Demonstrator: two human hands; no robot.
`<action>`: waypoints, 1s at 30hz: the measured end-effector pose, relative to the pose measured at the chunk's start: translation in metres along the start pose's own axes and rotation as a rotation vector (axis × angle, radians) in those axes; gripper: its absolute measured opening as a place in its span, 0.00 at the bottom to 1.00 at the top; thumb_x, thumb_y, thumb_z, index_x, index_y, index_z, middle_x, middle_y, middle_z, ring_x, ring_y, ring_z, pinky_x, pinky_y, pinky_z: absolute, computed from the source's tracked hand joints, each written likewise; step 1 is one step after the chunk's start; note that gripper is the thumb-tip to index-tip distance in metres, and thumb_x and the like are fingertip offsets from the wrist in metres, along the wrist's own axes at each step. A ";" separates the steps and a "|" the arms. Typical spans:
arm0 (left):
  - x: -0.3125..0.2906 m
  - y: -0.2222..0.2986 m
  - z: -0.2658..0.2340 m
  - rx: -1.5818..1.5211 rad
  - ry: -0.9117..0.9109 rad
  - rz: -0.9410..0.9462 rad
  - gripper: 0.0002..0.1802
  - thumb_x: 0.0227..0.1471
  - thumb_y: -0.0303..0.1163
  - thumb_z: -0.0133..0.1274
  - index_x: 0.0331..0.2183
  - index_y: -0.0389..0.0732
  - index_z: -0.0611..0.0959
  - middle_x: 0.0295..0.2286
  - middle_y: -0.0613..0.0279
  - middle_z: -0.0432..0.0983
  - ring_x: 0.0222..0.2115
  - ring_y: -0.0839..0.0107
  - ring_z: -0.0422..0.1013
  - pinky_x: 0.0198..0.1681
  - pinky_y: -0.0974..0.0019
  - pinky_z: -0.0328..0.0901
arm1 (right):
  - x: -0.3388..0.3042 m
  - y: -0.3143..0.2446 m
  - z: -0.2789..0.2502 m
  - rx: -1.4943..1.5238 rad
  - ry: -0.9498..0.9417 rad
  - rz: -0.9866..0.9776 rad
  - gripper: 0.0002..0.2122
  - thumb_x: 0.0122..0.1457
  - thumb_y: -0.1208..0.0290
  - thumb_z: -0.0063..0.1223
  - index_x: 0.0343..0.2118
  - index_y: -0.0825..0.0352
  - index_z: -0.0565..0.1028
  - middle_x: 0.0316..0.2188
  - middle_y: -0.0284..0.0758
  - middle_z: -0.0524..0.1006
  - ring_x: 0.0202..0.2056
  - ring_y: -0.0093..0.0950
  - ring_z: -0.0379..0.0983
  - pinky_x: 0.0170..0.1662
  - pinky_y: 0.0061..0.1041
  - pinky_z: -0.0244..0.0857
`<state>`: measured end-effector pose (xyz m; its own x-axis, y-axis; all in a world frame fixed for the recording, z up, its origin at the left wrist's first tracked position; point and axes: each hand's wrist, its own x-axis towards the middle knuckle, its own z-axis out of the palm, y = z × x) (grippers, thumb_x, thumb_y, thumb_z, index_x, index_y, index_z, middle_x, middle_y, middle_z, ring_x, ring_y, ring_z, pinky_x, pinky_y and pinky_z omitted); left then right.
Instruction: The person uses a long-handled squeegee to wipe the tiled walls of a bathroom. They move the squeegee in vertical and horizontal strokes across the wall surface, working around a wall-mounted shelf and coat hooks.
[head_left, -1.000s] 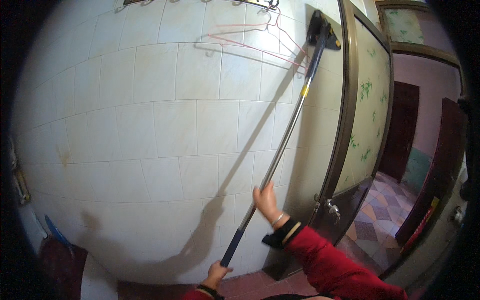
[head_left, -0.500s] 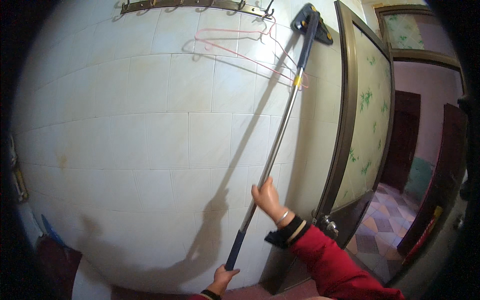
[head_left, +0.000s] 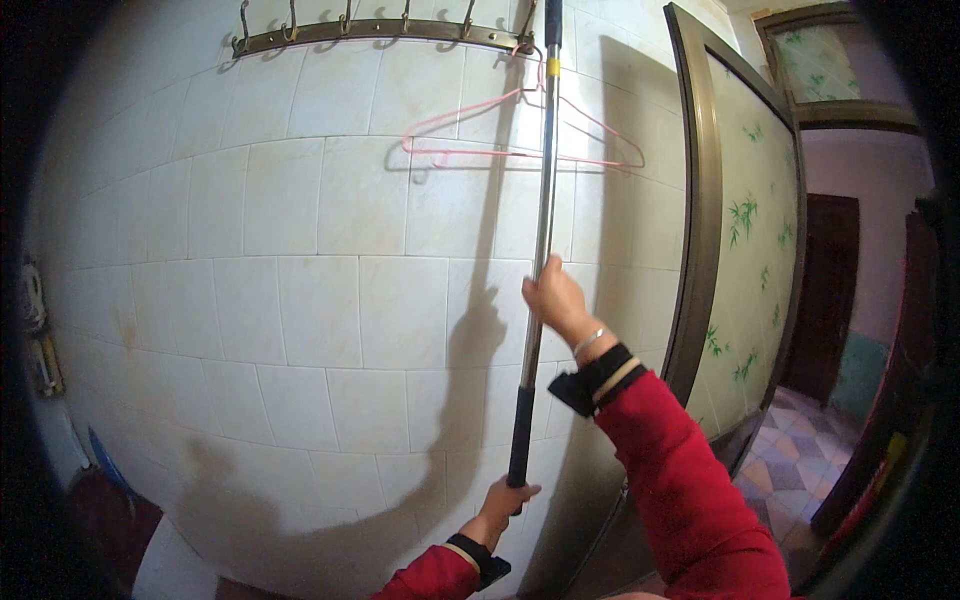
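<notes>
A long-handled mop stands nearly upright before me, its silver pole running to the top edge, where its head is out of view. My left hand is closed round the dark grip at the pole's lower end. Higher up, my right hand wraps the bare metal pole, a silver bangle on its wrist. Behind the pole a pink wire hanger hangs about level at the right end of a hook rail.
White tiles cover the wall, with my shadow on them. To the right stands a brown-framed door with a leaf-patterned panel. Beyond it is a passage with a patterned floor. A dark red object sits at lower left.
Both hands have moved up, and the mop has swung from a rightward lean to nearly upright. Its triangular head has left the view at the top. The tilted hanger now hangs level.
</notes>
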<state>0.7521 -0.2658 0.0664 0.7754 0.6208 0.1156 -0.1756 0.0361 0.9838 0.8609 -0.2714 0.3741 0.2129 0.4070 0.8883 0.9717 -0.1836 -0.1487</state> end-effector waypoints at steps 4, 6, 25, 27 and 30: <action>-0.041 -0.062 -0.011 -0.003 0.000 -0.211 0.14 0.31 0.30 0.62 0.21 0.40 0.71 0.15 0.70 0.64 0.14 0.78 0.58 0.16 0.73 0.52 | -0.087 -0.006 0.020 0.055 -0.071 0.033 0.17 0.48 0.66 0.45 0.32 0.75 0.55 0.14 0.47 0.70 0.16 0.47 0.67 0.19 0.41 0.61; -0.066 -0.087 -0.020 -0.025 0.018 -0.339 0.14 0.30 0.28 0.62 0.20 0.41 0.71 0.15 0.70 0.64 0.14 0.78 0.57 0.16 0.74 0.52 | -0.125 -0.012 0.028 0.080 -0.095 0.057 0.17 0.48 0.66 0.45 0.32 0.74 0.55 0.13 0.47 0.70 0.15 0.46 0.67 0.18 0.41 0.61; -0.055 0.029 -0.015 0.670 0.138 -0.020 0.25 0.34 0.48 0.56 0.27 0.35 0.75 0.25 0.47 0.73 0.30 0.53 0.70 0.32 0.58 0.63 | -0.010 -0.002 -0.022 0.088 0.033 0.202 0.18 0.47 0.64 0.45 0.32 0.76 0.59 0.23 0.54 0.71 0.27 0.50 0.68 0.32 0.42 0.63; -0.035 0.074 -0.007 0.755 0.174 0.046 0.25 0.35 0.48 0.55 0.29 0.36 0.74 0.26 0.47 0.73 0.31 0.53 0.70 0.33 0.58 0.63 | 0.039 0.012 -0.040 0.115 0.063 0.191 0.18 0.46 0.64 0.45 0.32 0.77 0.60 0.26 0.56 0.70 0.31 0.50 0.68 0.35 0.40 0.63; -0.007 0.127 0.004 0.743 0.234 0.191 0.26 0.36 0.48 0.54 0.32 0.35 0.73 0.27 0.46 0.73 0.31 0.52 0.69 0.33 0.57 0.63 | 0.101 0.025 -0.068 0.137 0.093 0.239 0.17 0.46 0.66 0.44 0.32 0.79 0.64 0.27 0.54 0.71 0.30 0.46 0.70 0.34 0.36 0.64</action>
<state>0.7265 -0.2685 0.1910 0.6112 0.7145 0.3406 0.2208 -0.5671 0.7935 0.8997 -0.2957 0.4901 0.4332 0.2816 0.8562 0.9013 -0.1389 -0.4103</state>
